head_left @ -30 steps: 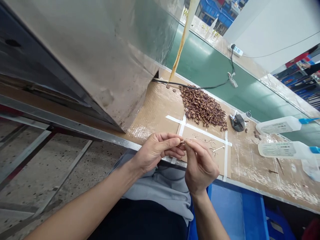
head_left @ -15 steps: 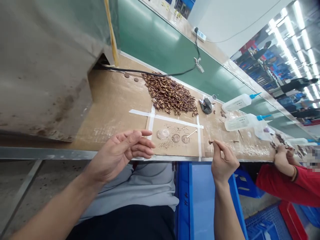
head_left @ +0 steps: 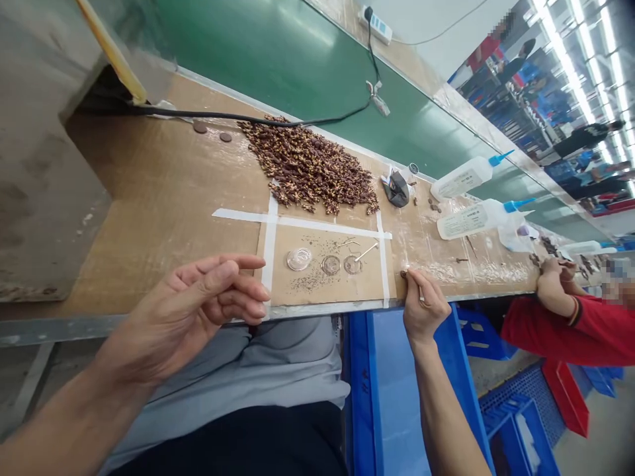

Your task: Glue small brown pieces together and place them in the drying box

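My left hand point(head_left: 198, 304) hovers palm inward over the table's front edge, fingers loosely bent and apart, with nothing in it. Just right of a taped rectangle, my right hand point(head_left: 425, 305) pinches a small dark brown piece point(head_left: 403, 273) between thumb and fingertips, low over the table. Inside the tape lie a clear round dish point(head_left: 299, 259), two ring-like round dishes point(head_left: 330, 265) and a thin white stick point(head_left: 366, 252), with dark crumbs point(head_left: 310, 283) scattered around. Behind them spreads a heap of small brown pieces with yellowish tips point(head_left: 312, 165).
Clear bottles with blue nozzles point(head_left: 464, 220) lie at the right, near a black crumpled bag point(head_left: 397, 190). A black cable point(head_left: 213, 116) crosses behind the heap. A metal housing point(head_left: 44, 185) stands left. A co-worker's red sleeve point(head_left: 560, 330) is at right; a blue bin point(head_left: 397, 383) stands below.
The head view has shifted, so the table scene sits farther left and slightly higher. Both hands keep nearly the same places beside the taped rectangle, and the right still pinches the brown piece.
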The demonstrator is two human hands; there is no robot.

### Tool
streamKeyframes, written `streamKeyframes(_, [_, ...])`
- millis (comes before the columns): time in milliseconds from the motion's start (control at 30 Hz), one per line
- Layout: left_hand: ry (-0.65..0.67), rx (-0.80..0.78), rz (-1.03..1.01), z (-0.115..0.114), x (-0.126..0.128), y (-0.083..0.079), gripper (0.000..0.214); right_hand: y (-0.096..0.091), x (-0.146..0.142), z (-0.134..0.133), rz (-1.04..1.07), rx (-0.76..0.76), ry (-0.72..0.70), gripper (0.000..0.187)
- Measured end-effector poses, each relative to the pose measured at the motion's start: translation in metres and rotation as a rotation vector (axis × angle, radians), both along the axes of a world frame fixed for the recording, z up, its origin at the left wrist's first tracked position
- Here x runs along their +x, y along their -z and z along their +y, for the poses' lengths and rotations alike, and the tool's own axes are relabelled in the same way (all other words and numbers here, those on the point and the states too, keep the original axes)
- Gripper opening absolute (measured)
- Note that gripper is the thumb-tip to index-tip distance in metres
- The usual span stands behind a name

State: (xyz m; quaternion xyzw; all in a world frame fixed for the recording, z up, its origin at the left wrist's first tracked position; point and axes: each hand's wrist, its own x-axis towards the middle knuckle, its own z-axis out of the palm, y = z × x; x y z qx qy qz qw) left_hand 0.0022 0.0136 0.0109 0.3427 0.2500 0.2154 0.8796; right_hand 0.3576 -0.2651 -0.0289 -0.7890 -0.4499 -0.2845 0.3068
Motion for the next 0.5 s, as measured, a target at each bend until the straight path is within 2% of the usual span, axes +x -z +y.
streamKeyframes(100, [-0.016, 0.017, 0.035, -0.001, 0.002, -0.002, 0.041, 0.0, 0.001, -0.001, 0.005, -0.001, -0.007, 0.016])
streamKeyframes(233, [-0.053, 0.011, 0.103, -0.003, 0.005, -0.011, 0.022, 0.0, 0.001, 0.001, 0.039, 0.002, -0.026, 0.018])
streamKeyframes(367, [-0.101, 0.006, 0.203, -0.003, 0.006, -0.017, 0.012, 0.001, 0.0, 0.009, 0.116, 0.0, -0.036, 0.024])
streamKeyframes(400, [-0.105, 0.01, 0.23, -0.001, 0.006, -0.017, 0.013, -0.001, 0.0, 0.01, 0.142, -0.004, -0.039, 0.024])
streamKeyframes(500, [-0.1, 0.035, 0.327, 0.006, 0.009, -0.015, 0.038, -0.012, -0.001, 0.0, 0.227, 0.019, -0.022, 0.025])
